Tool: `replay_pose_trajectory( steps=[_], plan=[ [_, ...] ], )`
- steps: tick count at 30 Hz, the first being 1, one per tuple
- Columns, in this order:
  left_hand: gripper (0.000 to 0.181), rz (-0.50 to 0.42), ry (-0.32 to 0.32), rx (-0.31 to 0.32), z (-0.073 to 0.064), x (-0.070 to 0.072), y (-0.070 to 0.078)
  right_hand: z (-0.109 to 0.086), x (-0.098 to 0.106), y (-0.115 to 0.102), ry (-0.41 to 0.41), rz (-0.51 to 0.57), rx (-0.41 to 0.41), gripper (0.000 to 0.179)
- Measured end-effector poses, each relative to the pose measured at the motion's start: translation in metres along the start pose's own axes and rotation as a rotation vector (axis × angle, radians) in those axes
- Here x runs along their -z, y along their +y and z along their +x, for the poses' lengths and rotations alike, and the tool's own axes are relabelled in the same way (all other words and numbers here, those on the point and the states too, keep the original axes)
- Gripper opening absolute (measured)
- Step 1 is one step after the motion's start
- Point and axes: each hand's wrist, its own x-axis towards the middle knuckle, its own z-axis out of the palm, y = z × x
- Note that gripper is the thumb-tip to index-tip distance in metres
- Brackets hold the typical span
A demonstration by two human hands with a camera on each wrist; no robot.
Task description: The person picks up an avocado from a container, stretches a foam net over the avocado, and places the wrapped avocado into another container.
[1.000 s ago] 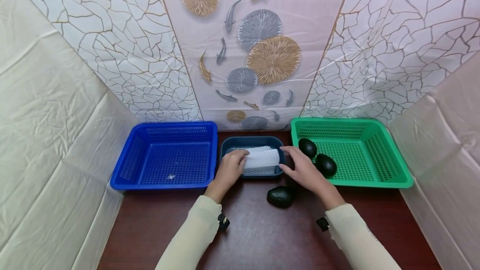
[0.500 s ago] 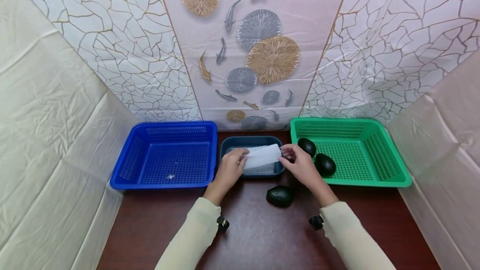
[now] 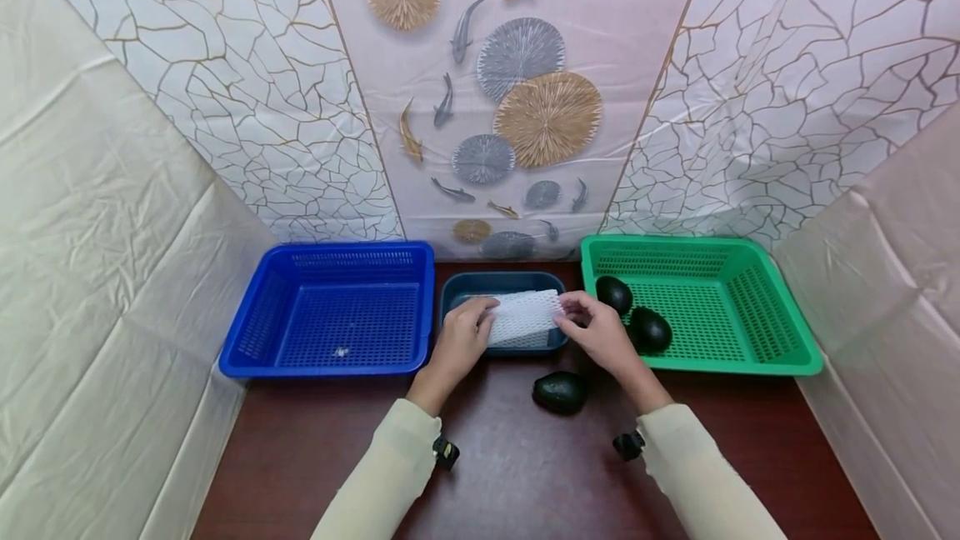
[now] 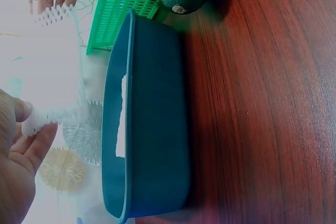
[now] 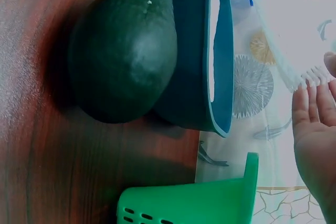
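A white foam fruit net (image 3: 521, 317) is held above the dark teal tray (image 3: 517, 281), stretched between both hands. My left hand (image 3: 462, 332) pinches its left end between thumb and fingers, as the left wrist view shows. At the other end, the fingertips and thumb of my right hand (image 3: 600, 332) grip the fringed edge (image 5: 310, 81). More white netting (image 4: 122, 124) lies inside the tray below. A dark green avocado (image 3: 560, 392) rests on the table in front of the tray, looming large in the right wrist view.
To the right stands a green basket (image 3: 798, 311) with two dark avocados, one of them (image 3: 650, 330) near its front left corner. At the left is a blue basket (image 3: 255, 315) with a small white scrap (image 3: 341, 352) inside. Patterned cloth walls enclose the brown table (image 3: 517, 473).
My right hand has come in to the left and taken the net's right end. That end has risen off the netting in the tray. My left hand stays nearly in place.
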Motion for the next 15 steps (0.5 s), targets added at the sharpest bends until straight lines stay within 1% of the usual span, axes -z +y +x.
replay_pose_trajectory(
  steps=[3, 8, 11, 15],
  plan=[
    [0.017, -0.021, 0.002, 0.015, -0.0001, 0.0010, 0.0012, -0.0024, -0.0017, -0.0007, -0.015, 0.022, 0.004, 0.033],
    [0.017, -0.075, 0.022, 0.055, 0.0003, 0.0056, 0.0042, -0.0045, -0.0043, -0.0027, -0.025, 0.006, 0.010, 0.035],
    [0.017, -0.090, 0.026, 0.080, 0.0005, 0.0083, 0.0049, -0.0067, -0.0057, -0.0029, -0.026, -0.043, 0.025, 0.034],
    [0.017, -0.096, 0.014, 0.094, 0.0001, 0.0088, 0.0040, -0.0089, -0.0080, -0.0020, -0.011, -0.107, 0.064, 0.033]
  ],
)
